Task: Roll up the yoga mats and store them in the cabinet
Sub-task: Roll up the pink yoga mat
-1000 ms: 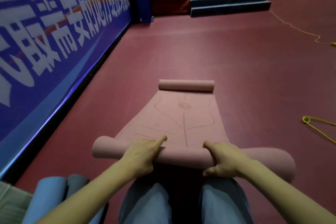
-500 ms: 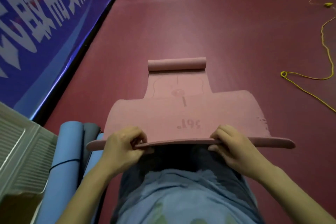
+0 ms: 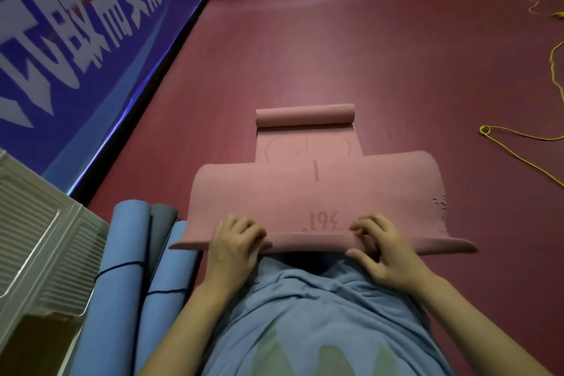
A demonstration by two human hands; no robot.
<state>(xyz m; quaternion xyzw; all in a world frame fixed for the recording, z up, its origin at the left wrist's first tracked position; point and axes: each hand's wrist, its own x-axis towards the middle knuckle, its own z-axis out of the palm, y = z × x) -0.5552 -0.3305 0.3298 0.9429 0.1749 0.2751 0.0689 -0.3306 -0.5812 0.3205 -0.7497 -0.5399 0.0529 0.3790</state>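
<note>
Evidently the pink yoga mat (image 3: 317,198) is being started into a roll at its near edge, which is lifted off the red floor (image 3: 305,55) and held just in front of the person's lap. Its far end (image 3: 305,114) lies curled into a small roll of its own farther out on the floor, with a flat printed stretch between. The near edge is gripped by the left hand (image 3: 235,241), fingers curled over the top and pressing it down, and by the right hand (image 3: 378,244), whose fingers are bent onto the same edge with the thumb below.

For a tidy roll, the first turn is best made tight and kept square to the mat's long sides, with equal pressure from both hands; a slack or skewed first turn would likely cone out at one end. The far curl may need to be flattened as the roll reaches it.

Just beside the left arm, rolled blue mats (image 3: 128,253) and a grey one (image 3: 161,220) are laid together on the floor, two of them bound with dark cord. A pale louvred cabinet door (image 3: 39,238) is seen at the left edge, below a blue banner (image 3: 76,40). Yellow cord (image 3: 518,143) is strewn well apart on the right.
</note>
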